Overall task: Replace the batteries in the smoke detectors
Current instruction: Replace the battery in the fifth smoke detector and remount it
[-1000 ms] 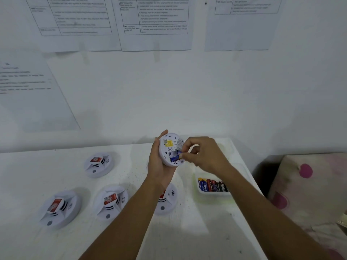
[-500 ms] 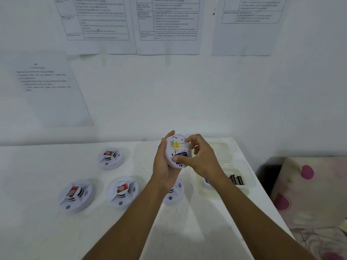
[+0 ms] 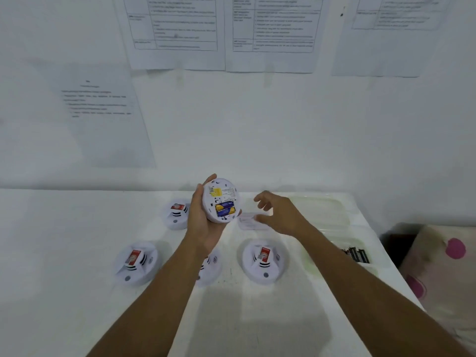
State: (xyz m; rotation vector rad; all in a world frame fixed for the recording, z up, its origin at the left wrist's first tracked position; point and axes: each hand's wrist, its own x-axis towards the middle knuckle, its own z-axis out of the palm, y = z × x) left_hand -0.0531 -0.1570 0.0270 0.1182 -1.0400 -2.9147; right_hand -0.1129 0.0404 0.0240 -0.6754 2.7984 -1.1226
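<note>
My left hand (image 3: 203,228) holds a round white smoke detector (image 3: 221,199) above the table, its back facing me. Its battery bay is uncovered and shows blue and yellow batteries (image 3: 225,208). My right hand (image 3: 279,215) hovers to the right of it with fingers spread, holding nothing, just above a small white cover piece (image 3: 247,223) that lies on the table. Several more detectors lie on the table: one (image 3: 265,258) under my right forearm, one (image 3: 136,262) at the left, one (image 3: 177,213) behind my left hand, and one (image 3: 212,266) partly hidden by my left forearm.
A clear plastic tray (image 3: 360,256) with dark batteries sits at the table's right edge, and another clear tray (image 3: 322,207) behind it. Printed sheets (image 3: 177,32) hang on the wall. A cushion with pink dots (image 3: 443,264) lies to the right of the table.
My right hand has let go of the detector's battery bay and moved right, fingers spreading. The batteries now show uncovered. The view has shifted, so the table objects appear further right.
</note>
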